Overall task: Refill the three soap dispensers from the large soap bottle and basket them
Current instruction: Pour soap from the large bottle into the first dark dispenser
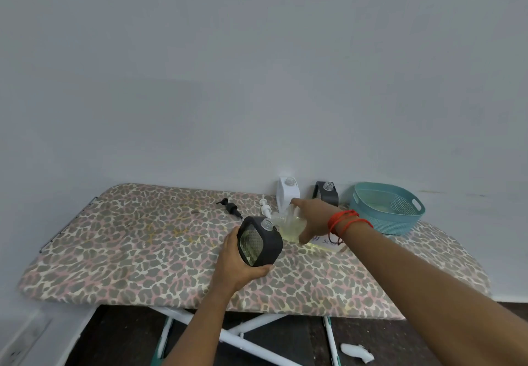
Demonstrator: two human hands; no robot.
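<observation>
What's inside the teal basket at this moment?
Only the basket's pale floor and mesh far wall show; nothing stands in it. Its near wall covers the front strip of the floor.

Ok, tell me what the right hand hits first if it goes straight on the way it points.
Most likely the white dispenser standing just beyond the right hand, which grips the large soap bottle; depth is unclear.

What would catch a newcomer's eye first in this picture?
Near the middle of the leopard-print board, the left hand holds a black dispenser while the right hand tips the clear soap bottle toward its open neck. The teal basket stands at the board's far right end, by the wall.
</observation>
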